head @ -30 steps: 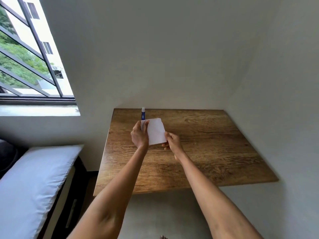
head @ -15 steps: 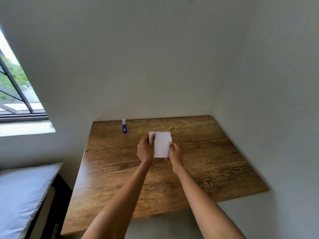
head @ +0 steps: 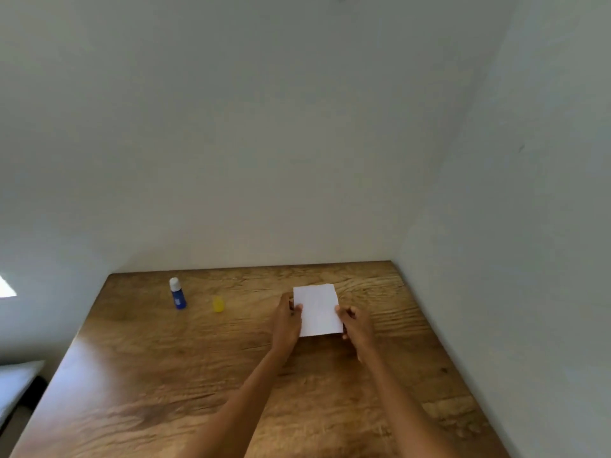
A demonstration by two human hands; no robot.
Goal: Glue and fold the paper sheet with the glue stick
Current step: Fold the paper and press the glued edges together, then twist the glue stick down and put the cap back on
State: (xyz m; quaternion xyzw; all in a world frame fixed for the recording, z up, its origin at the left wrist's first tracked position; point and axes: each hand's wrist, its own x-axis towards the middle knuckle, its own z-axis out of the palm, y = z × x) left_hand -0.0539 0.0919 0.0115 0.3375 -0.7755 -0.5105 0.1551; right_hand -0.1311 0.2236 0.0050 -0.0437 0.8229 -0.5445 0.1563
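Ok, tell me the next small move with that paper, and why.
Probably lower the paper sheet flat onto the wooden table. Both the left hand and the right hand pinch its side edges, so neither is free for the glue stick, which stands uncapped to the left beside its yellow cap.

Both bare forearms reach forward side by side. The left hand [head: 287, 320] and right hand [head: 356, 325] face each other — thumbs on top, fingers [head: 344, 314] curled in a pinching grip.
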